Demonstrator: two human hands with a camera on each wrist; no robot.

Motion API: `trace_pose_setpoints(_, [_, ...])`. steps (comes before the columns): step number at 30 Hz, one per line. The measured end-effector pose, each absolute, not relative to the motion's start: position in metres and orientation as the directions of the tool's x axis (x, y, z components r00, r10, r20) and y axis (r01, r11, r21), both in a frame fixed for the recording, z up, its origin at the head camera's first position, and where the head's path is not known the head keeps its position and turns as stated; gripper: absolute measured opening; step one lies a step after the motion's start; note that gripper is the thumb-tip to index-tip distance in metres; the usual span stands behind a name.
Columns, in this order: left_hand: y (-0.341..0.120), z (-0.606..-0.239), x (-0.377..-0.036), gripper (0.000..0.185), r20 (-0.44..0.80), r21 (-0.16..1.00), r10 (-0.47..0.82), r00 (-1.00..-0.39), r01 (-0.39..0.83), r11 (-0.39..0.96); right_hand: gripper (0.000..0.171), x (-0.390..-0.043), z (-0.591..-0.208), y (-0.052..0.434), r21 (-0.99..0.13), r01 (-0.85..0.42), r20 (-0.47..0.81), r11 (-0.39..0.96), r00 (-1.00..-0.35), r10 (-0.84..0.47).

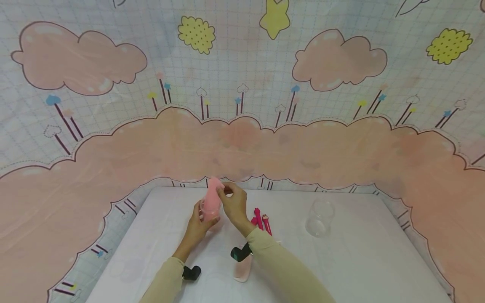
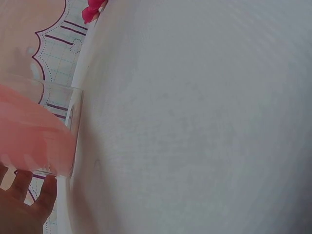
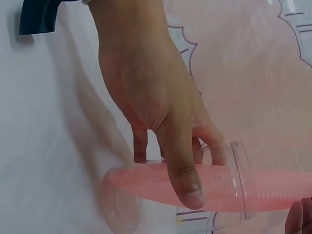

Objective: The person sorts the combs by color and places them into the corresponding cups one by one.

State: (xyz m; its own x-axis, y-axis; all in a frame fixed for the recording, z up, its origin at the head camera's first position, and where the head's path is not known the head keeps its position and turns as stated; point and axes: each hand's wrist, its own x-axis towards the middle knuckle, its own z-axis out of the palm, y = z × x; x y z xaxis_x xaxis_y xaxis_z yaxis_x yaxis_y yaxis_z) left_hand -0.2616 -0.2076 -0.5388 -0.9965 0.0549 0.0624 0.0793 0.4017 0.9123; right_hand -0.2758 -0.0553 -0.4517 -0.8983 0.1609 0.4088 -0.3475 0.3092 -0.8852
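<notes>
A small clear jar (image 1: 210,213) is held just above the white table (image 1: 360,261), and my left hand (image 1: 202,216) grips it around its side. A flat pink strip with a toothed edge (image 1: 214,185) stands in the jar and sticks out of its mouth. My right hand (image 1: 224,192) pinches the strip's upper end. In the right wrist view the left hand (image 3: 161,112) wraps the jar (image 3: 236,168) with the pink strip (image 3: 273,190) running through it. The left wrist view shows the jar's rim (image 2: 74,126) and the pink strip (image 2: 29,134).
Pink character pens (image 1: 262,219) lie right of the hands. A second clear jar (image 1: 320,219) stands further right. A pale pink flat piece (image 1: 243,269) lies under my right forearm. A cartoon cloud cloth (image 1: 242,139) surrounds the table.
</notes>
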Motion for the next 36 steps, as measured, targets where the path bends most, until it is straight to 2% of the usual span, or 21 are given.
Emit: trace_pose_setpoints(36, [-0.2058,-0.5371,-0.2596,0.09,0.068,0.908,0.041,-0.997,0.079,0.412,0.016,-0.2783,-0.452,-0.0552,-0.851,-0.324,0.413,0.413,-0.899,0.145])
